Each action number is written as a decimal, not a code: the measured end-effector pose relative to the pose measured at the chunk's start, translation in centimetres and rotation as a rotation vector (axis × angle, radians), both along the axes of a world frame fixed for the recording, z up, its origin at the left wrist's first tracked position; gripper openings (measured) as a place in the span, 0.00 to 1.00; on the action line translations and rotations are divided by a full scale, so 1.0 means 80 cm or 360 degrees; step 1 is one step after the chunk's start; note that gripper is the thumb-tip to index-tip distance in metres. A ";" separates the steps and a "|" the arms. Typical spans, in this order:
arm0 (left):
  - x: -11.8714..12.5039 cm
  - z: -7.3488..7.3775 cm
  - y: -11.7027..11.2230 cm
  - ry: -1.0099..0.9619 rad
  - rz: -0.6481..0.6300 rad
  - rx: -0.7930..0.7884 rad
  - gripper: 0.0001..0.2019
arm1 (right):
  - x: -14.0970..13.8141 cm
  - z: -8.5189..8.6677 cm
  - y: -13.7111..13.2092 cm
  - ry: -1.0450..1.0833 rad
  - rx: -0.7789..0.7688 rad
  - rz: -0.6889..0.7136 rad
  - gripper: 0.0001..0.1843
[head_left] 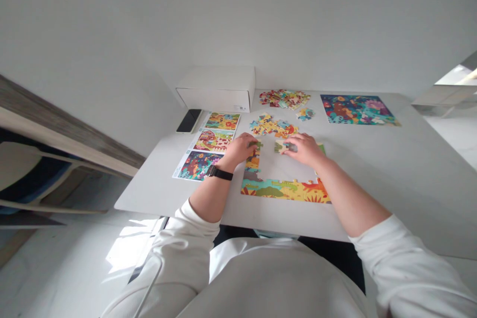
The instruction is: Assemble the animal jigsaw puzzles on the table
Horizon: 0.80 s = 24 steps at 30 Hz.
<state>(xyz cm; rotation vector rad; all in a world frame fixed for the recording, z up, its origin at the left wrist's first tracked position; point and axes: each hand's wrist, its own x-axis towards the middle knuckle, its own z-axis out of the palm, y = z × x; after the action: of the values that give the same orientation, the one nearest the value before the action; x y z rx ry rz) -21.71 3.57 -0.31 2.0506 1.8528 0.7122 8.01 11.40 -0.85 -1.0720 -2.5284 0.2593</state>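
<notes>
Our right hand (305, 149) has thumb and fingers closed on a short strip (279, 147) of joined flat pieces, pale green and yellow, with knobbed edges. Our left hand (238, 149) has its fingertips bent at the top left corner of the puzzle (281, 190); we cannot tell whether they pinch a piece or only rest there.

The puzzle lies flat between our forearms, a partial border around a bare middle. Its surface looks smooth and printed: teal water, a green crocodile, an orange animal and spiky orange plants on yellow. A black watch (222, 174) circles our left wrist.

Just beyond, loose pieces (274, 125) lie in a heap, with a small cluster (305, 114) beside it and a redder pile (285, 99) behind. A dark blue, many-coloured picture (357, 109) lies farther right.

To the left we see a glossy sheet (208, 147) of three scenes, a black-faced phone (189, 120) and a plain white box (212, 99); its small print is too tiny to read. The table (149, 194) is pale and smooth.
</notes>
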 end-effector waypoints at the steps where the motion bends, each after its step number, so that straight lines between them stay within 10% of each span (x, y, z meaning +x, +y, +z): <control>1: 0.000 0.000 0.000 -0.0002 -0.0001 0.0001 0.13 | 0.000 0.005 -0.002 0.0042 0.0018 0.0005 0.18; 11: 0.001 -0.001 0.000 -0.0002 -0.0003 0.0021 0.11 | -0.004 0.126 -0.009 0.0582 0.0239 0.0176 0.18; 19: 0.001 -0.009 0.003 -0.0027 0.0035 0.0121 0.12 | -0.054 0.009 -0.004 0.0404 0.0016 0.0125 0.17; 24: 0.005 -0.007 0.004 0.0021 0.0030 0.0229 0.12 | -0.052 -0.017 0.002 0.0392 0.0030 0.0128 0.13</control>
<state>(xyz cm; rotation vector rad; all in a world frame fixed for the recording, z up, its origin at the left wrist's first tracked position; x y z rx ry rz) -21.30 3.92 -0.86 2.1322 1.8805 0.8620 3.82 11.56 -2.22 -0.8739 -2.3502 0.3649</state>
